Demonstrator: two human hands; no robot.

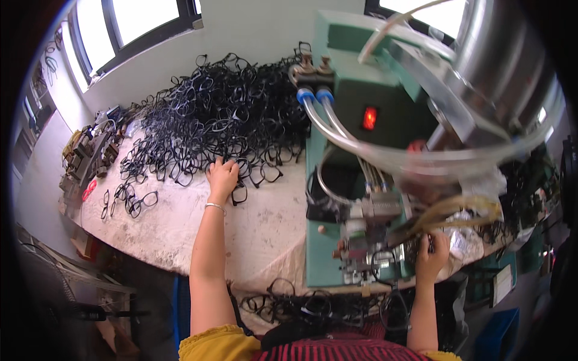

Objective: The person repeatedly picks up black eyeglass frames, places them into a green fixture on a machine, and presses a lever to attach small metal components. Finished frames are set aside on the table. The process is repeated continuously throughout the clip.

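Note:
My left hand [223, 179] reaches to the near edge of a big pile of black eyeglass frames [235, 99], its fingers apart and touching the frames there. One eyeglass frame [239, 194] lies just beside that hand, partly under it. On the right, my right hand [432, 256] is closed at the side of a green machine [319, 253]. A small dark piece shows between its fingers, too little visible to name. Close to this hand sits the machine's metal fixture [370, 243], with a black eyeglass frame [384, 265] at its front.
Clear hoses [337, 132] and a large metal cylinder [506, 54] rise above the machine, where a red light [369, 118] glows. Loose frames [129, 201] lie on the pale table [162, 231]. Metal parts [90, 153] line its left edge. More frames [313, 304] lie close to my body.

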